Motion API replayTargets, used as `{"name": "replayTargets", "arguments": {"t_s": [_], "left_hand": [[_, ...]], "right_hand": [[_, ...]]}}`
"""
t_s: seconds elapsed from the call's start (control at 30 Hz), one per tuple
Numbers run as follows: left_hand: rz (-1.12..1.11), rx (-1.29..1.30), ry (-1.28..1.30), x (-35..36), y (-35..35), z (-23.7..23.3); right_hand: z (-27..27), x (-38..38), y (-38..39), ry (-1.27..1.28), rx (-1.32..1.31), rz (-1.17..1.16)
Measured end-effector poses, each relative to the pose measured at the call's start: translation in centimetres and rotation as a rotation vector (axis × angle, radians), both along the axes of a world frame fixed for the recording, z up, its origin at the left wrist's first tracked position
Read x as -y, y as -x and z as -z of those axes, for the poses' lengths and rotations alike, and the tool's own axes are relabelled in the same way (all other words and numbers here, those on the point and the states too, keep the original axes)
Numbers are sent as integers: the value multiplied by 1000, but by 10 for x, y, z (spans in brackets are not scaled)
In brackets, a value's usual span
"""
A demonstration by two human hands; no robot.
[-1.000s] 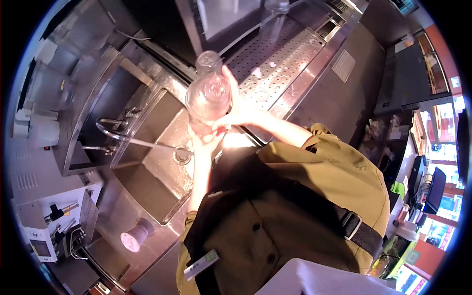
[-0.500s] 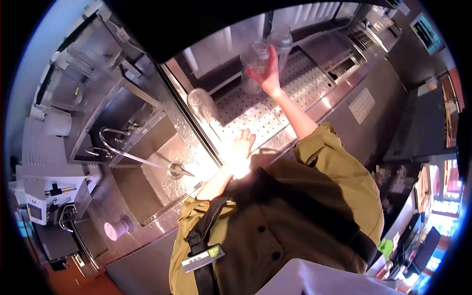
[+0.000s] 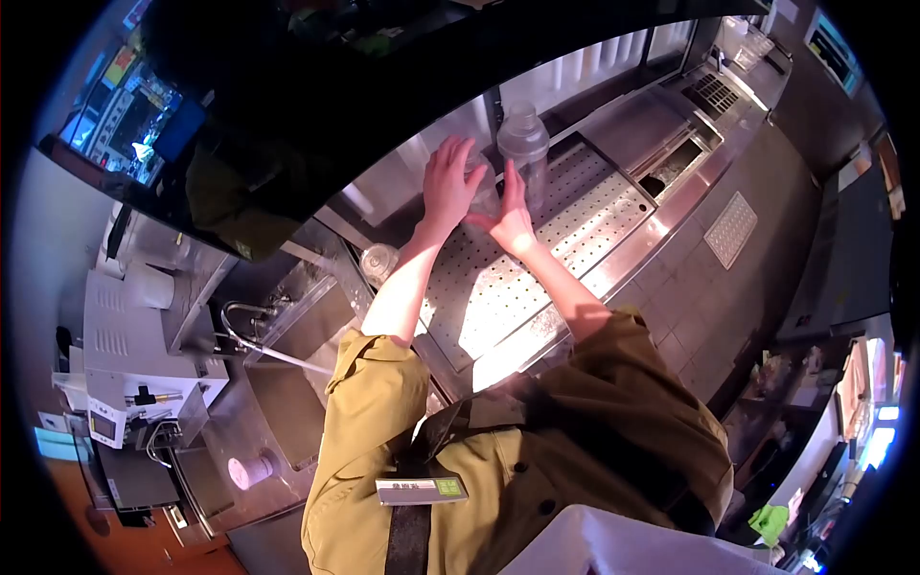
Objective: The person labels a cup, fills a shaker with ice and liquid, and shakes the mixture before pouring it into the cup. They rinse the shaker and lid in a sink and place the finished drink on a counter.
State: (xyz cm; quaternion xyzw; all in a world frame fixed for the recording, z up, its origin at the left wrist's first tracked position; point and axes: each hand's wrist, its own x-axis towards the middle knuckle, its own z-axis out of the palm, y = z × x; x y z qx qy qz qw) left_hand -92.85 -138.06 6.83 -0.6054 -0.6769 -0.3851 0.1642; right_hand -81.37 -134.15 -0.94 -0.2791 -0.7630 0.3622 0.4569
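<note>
My right hand (image 3: 510, 218) is curved around the lower side of a clear shaker cup (image 3: 486, 192), its thumb on the left and its fingers on the right. At that cup's upper left is my left hand (image 3: 448, 187), fingers stretched and thumb apart; whether it touches the cup is hard to tell. Part of the cup is hidden by both hands. Just to the right, a taller clear shaker (image 3: 524, 144) with a domed top stands upright. Another clear vessel (image 3: 379, 261) sits left of my left forearm. Beneath the cups lies a perforated metal drain tray (image 3: 575, 206).
A sink (image 3: 278, 407) with a curved faucet (image 3: 240, 326) lies to the left, with a pink-and-white container (image 3: 251, 471) on its near ledge. A dark overhanging panel (image 3: 316, 105) blocks the upper left. A recessed metal bin (image 3: 676, 168) is set into the counter at right.
My left hand has risen from the near tray edge to the cup. My right hand stays at the cup, lower on it. The view has shifted, bringing the dark panel farther in.
</note>
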Motion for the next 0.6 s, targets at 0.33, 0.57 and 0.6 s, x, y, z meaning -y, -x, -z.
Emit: {"name": "replayTargets", "arguments": {"t_s": [0.33, 0.57, 0.6], "left_hand": [[-348, 246, 99, 240, -15, 96], [-1111, 332, 392, 477, -21, 152], [-1162, 472, 198, 505, -21, 156]], "right_hand": [[28, 128, -9, -114, -61, -576], [56, 263, 183, -154, 284, -998], [69, 280, 220, -78, 328, -1007]]}}
